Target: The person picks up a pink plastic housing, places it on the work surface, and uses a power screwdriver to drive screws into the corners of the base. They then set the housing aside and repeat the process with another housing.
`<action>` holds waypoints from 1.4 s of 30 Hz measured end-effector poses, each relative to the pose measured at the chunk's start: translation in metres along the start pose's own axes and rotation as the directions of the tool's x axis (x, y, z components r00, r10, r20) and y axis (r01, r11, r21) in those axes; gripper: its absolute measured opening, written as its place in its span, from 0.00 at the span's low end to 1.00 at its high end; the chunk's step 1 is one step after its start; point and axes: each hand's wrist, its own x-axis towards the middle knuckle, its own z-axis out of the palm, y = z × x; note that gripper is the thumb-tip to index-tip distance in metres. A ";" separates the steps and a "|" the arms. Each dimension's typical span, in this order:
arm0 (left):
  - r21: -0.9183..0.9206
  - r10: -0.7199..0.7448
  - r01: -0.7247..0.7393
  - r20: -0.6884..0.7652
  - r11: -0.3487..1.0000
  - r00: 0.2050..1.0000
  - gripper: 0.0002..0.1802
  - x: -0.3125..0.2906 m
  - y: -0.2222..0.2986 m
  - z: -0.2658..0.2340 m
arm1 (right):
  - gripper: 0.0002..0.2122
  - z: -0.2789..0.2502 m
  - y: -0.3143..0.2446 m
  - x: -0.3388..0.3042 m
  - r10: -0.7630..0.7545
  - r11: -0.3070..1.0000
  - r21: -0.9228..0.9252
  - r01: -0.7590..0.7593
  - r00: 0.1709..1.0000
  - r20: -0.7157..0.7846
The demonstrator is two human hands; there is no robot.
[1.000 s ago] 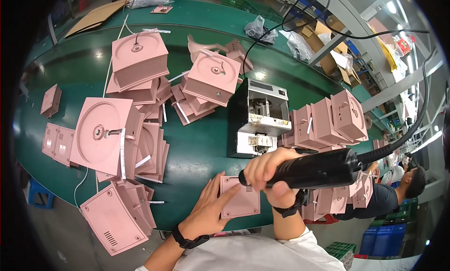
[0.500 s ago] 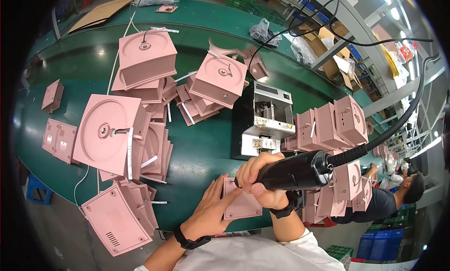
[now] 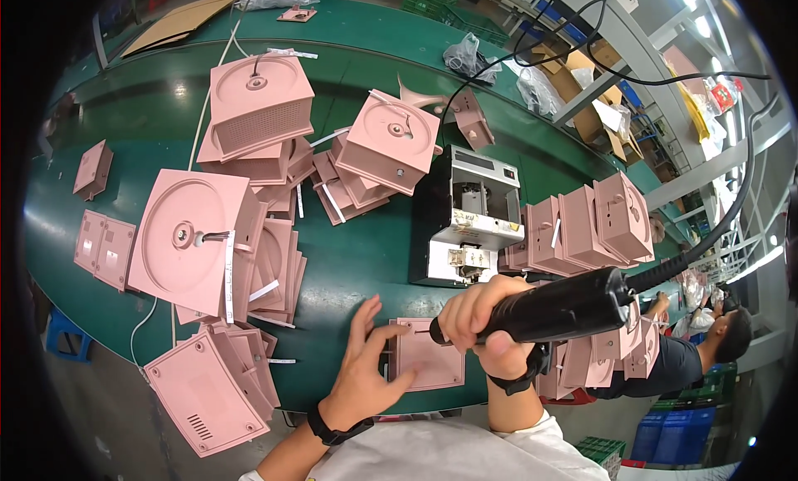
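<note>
My right hand [image 3: 489, 321] is wrapped round a black corded electric screwdriver [image 3: 557, 310]. Its tip end points left, over a flat pink panel [image 3: 431, 366] lying near the table's front edge. At the panel's left side, my left hand [image 3: 366, 369] holds nothing, its fingers spread; the thumb and fingertips overlap the panel's edge. Just beyond my right hand stands a black and silver bench machine [image 3: 470, 231] with an open front, probably a screw feeder. Whether the screwdriver's bit touches the panel is hidden.
Stacked pink box housings [image 3: 195, 240] fill the left side, some with wires and white strips. More pink housings [image 3: 582, 223] stand right of the machine. The screwdriver's black cable [image 3: 731, 207] arcs up at right. A person [image 3: 690, 348] sits at far right.
My left hand has lifted off the panel and spread its fingers. The right hand and screwdriver have shifted slightly right. Beyond the housings, a pink horn-shaped part and its neighbour have moved right.
</note>
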 end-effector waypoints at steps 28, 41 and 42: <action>0.386 0.130 -0.052 -0.180 0.921 0.975 0.10 0.032 0.010 -0.007 | 0.18 -0.039 -0.034 -0.020 -0.293 0.950 -0.161 0.267 0.941 -0.167; 0.435 0.028 0.000 -0.057 0.901 0.998 0.11 0.044 0.025 -0.002 | 0.16 -0.049 -0.026 -0.033 -0.249 0.968 -0.009 0.252 0.946 -0.209; 0.461 0.039 -0.009 -0.056 0.887 0.998 0.11 0.045 0.026 -0.001 | 0.16 -0.049 -0.026 -0.034 -0.248 0.967 0.001 0.254 0.945 -0.212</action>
